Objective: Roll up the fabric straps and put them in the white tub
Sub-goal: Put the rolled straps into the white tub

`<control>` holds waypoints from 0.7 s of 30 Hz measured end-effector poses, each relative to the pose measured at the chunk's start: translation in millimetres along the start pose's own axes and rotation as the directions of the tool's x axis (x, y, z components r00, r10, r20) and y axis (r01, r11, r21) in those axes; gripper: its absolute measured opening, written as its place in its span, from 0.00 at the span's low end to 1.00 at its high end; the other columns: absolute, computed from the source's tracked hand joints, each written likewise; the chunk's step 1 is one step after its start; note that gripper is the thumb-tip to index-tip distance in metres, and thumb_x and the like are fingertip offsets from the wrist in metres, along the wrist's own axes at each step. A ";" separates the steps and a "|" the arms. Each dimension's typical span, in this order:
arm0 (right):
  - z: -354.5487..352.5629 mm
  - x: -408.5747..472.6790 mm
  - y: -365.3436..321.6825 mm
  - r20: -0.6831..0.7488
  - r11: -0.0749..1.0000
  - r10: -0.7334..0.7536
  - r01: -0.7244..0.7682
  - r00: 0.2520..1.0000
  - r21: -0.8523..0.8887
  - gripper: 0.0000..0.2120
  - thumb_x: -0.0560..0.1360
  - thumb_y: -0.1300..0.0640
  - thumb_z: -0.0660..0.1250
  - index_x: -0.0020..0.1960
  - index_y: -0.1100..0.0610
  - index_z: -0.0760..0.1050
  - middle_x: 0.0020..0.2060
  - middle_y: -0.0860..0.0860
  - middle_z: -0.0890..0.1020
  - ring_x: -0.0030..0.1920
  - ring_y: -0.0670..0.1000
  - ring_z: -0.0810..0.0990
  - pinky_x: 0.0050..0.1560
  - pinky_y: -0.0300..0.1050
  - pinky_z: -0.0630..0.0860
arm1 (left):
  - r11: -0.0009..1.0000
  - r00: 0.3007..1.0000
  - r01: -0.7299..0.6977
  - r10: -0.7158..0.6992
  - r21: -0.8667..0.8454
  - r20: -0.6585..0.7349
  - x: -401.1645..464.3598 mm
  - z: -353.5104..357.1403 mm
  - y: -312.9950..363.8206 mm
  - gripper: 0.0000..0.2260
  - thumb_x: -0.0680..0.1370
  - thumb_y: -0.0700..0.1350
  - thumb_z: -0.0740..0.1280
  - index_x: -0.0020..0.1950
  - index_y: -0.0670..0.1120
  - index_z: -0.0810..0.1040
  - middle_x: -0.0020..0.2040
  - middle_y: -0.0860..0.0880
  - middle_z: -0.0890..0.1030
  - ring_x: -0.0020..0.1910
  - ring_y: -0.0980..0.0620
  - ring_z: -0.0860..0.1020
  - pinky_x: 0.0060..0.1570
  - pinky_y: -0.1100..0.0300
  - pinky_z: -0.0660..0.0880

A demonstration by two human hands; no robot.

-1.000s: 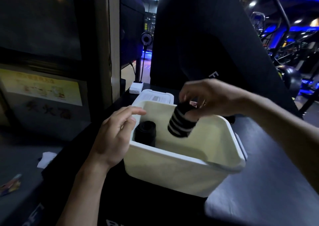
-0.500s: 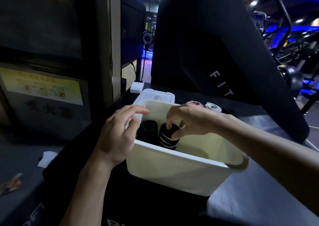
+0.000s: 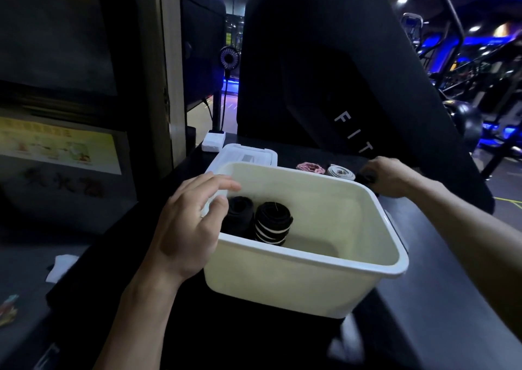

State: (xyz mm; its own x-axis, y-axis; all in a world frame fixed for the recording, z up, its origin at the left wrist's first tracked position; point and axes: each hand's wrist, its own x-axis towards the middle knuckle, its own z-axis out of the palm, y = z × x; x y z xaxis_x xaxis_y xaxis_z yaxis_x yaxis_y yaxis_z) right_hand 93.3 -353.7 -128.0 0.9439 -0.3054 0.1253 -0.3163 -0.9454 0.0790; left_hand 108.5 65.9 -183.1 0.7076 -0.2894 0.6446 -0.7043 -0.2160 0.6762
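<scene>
The white tub [image 3: 299,282] stands on a dark padded bench. Inside it, at the left, a plain black rolled strap [image 3: 238,214] and a black roll with white stripes [image 3: 272,224] stand upright side by side. My left hand [image 3: 189,225] holds the tub's left rim, thumb inside, fingers relaxed over the corner. Behind the tub lie a pink roll [image 3: 310,167] and a white roll [image 3: 341,173]. My right hand [image 3: 391,176] reaches past the tub's far right corner and curls round a black roll [image 3: 365,178] lying next to the white one.
The tub's white lid [image 3: 248,156] lies behind it. A large black pad marked FIT [image 3: 353,93] leans up behind the bench. A small fan on a white base [image 3: 216,141] stands at the back left. Gym machines fill the right background.
My right hand lowered the striped roll into the tub beside the black one, let go of it, then moved back right behind the tub onto another black roll. The left hand stayed on the rim.
</scene>
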 end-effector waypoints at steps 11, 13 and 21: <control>18.1 -12.6 3.8 0.024 0.995 0.058 -0.059 0.998 0.080 0.13 0.69 0.55 0.74 0.34 0.42 0.73 0.36 0.45 0.78 0.47 0.56 0.82 0.42 0.42 0.68 | 1.000 1.000 0.003 -0.004 0.015 0.017 -0.3 -0.5 -0.2 0.19 0.76 0.54 0.56 0.57 0.54 0.84 0.58 0.67 0.80 0.68 0.66 0.71 0.64 0.74 0.63; 18.2 -18.8 0.5 -0.017 0.991 0.074 -0.071 0.997 0.114 0.10 0.68 0.56 0.75 0.36 0.43 0.78 0.37 0.46 0.78 0.48 0.57 0.81 0.43 0.42 0.68 | 1.000 1.000 0.011 -0.011 0.022 0.022 -1.0 -1.0 -0.6 0.20 0.76 0.55 0.55 0.57 0.55 0.84 0.59 0.68 0.80 0.69 0.65 0.70 0.66 0.72 0.63; -16.0 -40.6 -2.5 -0.369 0.943 0.165 -0.037 0.915 0.329 0.11 0.68 0.65 0.76 0.48 0.54 0.87 0.48 0.54 0.87 0.49 0.58 0.84 0.50 0.43 0.73 | 0.999 0.999 0.040 -0.040 0.005 0.017 -1.5 0.7 1.2 0.21 0.75 0.56 0.54 0.57 0.55 0.84 0.59 0.67 0.80 0.72 0.62 0.70 0.69 0.61 0.66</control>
State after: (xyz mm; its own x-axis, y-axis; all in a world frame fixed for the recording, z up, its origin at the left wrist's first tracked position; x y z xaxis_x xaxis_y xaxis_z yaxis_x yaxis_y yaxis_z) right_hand 54.3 -337.1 -117.4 0.7766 -0.3928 0.4926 -0.3021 -0.9183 -0.2559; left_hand 106.5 65.4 -183.5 0.7340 -0.2964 0.6110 -0.6759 -0.2317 0.6996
